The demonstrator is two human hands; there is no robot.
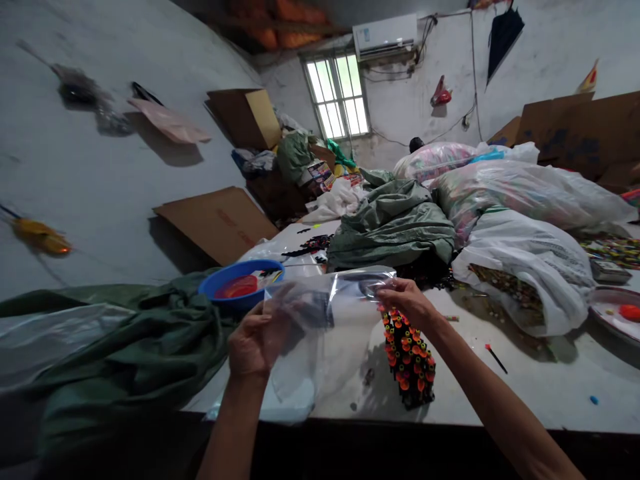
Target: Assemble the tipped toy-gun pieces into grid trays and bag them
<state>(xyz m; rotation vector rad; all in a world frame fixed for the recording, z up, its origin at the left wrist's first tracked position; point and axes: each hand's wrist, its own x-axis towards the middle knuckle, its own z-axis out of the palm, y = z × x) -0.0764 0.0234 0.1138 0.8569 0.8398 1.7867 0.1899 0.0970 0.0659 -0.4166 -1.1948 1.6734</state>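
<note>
A clear plastic bag is stretched between my two hands above the white table. My right hand pinches its upper right edge, fingers closed. The left side of the bag is gripped by my left hand; its fingers show blurred through the film, and I cannot tell whether they are inside or behind it. Below my right hand stands a dense cluster of black pieces with orange and yellow tips. A stack of flat clear bags lies under my left hand at the table's front edge.
A blue basin with a red dish sits at left, beside dark green cloth. A green sack and an open white bag of small pieces stand behind. A small black stick lies at right.
</note>
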